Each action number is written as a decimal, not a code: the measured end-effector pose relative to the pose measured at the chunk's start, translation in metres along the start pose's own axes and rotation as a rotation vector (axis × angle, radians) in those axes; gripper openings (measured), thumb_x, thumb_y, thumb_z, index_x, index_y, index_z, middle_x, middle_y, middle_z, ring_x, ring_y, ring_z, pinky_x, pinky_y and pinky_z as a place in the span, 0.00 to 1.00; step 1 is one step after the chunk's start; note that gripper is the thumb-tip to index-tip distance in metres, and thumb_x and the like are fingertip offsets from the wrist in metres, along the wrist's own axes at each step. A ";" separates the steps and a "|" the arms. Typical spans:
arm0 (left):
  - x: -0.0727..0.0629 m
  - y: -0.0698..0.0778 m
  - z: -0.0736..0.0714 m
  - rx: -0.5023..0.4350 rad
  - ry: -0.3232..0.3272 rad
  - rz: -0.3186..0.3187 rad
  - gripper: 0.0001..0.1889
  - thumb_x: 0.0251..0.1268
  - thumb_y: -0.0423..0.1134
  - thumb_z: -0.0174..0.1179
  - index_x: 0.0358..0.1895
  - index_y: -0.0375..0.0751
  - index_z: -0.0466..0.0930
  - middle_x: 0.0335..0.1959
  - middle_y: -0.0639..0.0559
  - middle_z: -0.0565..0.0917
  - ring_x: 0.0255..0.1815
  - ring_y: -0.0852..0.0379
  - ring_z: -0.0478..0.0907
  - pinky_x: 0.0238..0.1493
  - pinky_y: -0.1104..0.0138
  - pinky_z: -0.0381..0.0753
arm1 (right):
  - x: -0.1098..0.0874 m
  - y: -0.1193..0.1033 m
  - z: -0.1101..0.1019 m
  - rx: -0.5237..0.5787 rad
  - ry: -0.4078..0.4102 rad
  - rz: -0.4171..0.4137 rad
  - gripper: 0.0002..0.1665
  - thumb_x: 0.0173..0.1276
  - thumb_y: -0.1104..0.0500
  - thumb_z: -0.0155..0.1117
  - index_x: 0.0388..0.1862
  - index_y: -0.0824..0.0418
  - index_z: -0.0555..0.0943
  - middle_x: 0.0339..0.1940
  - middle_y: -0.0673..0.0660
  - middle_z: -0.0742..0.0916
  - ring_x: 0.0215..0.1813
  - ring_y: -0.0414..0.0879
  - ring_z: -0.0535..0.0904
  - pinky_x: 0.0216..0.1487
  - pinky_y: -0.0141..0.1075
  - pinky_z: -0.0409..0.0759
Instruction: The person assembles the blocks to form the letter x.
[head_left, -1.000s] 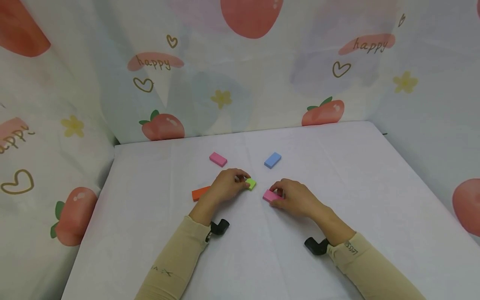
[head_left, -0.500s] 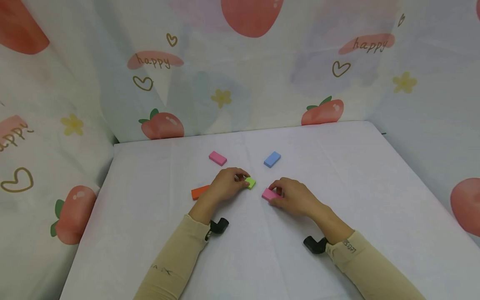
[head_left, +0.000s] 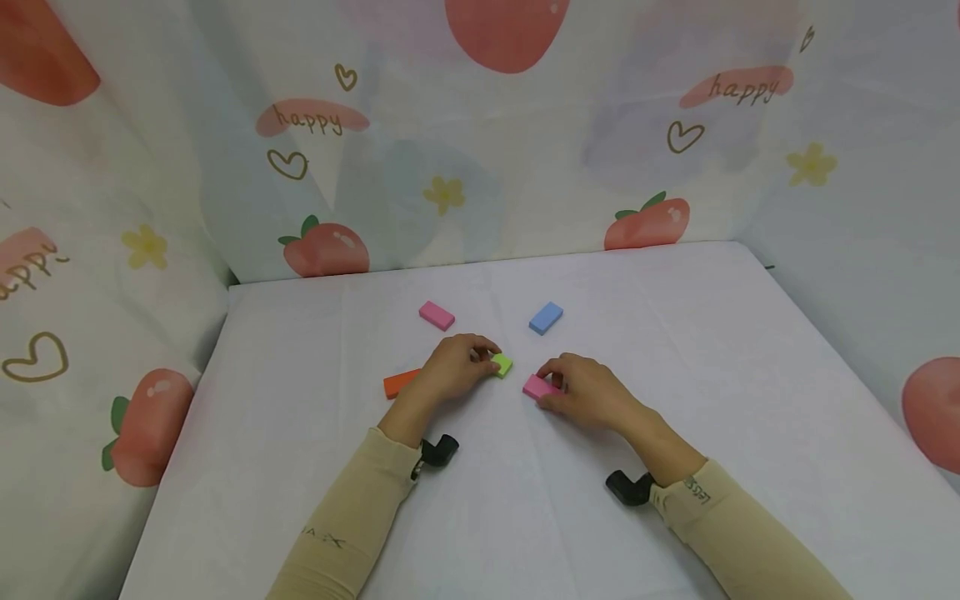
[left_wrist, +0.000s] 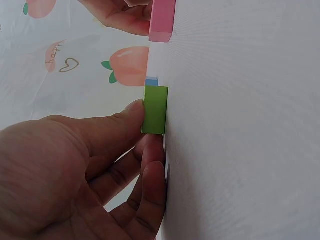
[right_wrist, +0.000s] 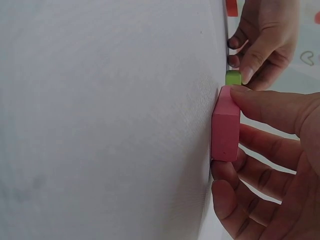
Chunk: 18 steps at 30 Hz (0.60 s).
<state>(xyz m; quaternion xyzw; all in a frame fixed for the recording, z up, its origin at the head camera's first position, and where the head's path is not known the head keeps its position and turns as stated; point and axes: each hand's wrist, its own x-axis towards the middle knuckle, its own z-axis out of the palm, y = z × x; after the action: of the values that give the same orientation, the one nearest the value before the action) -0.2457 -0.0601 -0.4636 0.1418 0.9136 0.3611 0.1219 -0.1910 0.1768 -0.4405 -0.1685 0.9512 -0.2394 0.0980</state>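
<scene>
My left hand [head_left: 453, 368] pinches a lime-green block [head_left: 502, 365] between thumb and fingers, low at the white tabletop. In the left wrist view the thumb lies against one side of the green block [left_wrist: 155, 110], with fingers curled beneath. A short gap to the right, my right hand [head_left: 592, 392] grips a pink block [head_left: 537, 387] by its edges. The right wrist view shows thumb and fingers around this pink block [right_wrist: 226, 132], which lies flat at the cloth. An orange block [head_left: 400, 383] is partly hidden behind my left hand and wrist.
Another pink block [head_left: 437, 316] and a blue block [head_left: 546, 318] lie farther back on the white-covered table [head_left: 480, 517]. A patterned cloth backdrop [head_left: 517, 158] rises along the table's back and sides.
My right hand and its pink block have shifted very slightly left, nearer the green block. The left hand stays in place, and the other blocks lie as before.
</scene>
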 end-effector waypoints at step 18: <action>-0.001 0.001 -0.001 0.013 -0.001 -0.006 0.12 0.72 0.44 0.67 0.55 0.52 0.87 0.39 0.56 0.82 0.45 0.55 0.78 0.48 0.62 0.77 | 0.002 0.000 0.000 -0.009 0.000 -0.004 0.23 0.65 0.53 0.76 0.56 0.59 0.85 0.37 0.51 0.83 0.38 0.45 0.76 0.41 0.37 0.73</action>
<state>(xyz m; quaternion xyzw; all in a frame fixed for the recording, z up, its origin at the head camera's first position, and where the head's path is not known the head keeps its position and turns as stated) -0.2449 -0.0603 -0.4620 0.1398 0.9163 0.3548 0.1226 -0.1931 0.1760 -0.4405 -0.1708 0.9519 -0.2354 0.0966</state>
